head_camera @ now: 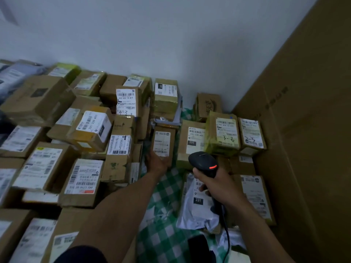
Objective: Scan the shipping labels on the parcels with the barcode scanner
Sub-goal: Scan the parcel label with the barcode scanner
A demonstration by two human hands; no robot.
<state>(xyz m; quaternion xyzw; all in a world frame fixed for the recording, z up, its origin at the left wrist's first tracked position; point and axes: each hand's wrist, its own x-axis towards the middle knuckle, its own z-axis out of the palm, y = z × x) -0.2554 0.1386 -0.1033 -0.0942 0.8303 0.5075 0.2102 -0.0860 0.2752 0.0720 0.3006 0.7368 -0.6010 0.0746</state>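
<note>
My left hand grips the lower end of a narrow brown parcel standing upright in the middle of the pile, its white shipping label facing me. My right hand grips the handle of a black barcode scanner, whose head sits just right of that parcel and shows a red light on its back. The scanner's cable hangs down below my wrist. Several labelled cardboard parcels fill the left side and the right side.
A green-and-white checked cloth covers the surface between the piles. A white plastic mailer bag marked 231 lies under my right hand. A tall cardboard sheet walls off the right side; a pale wall stands behind.
</note>
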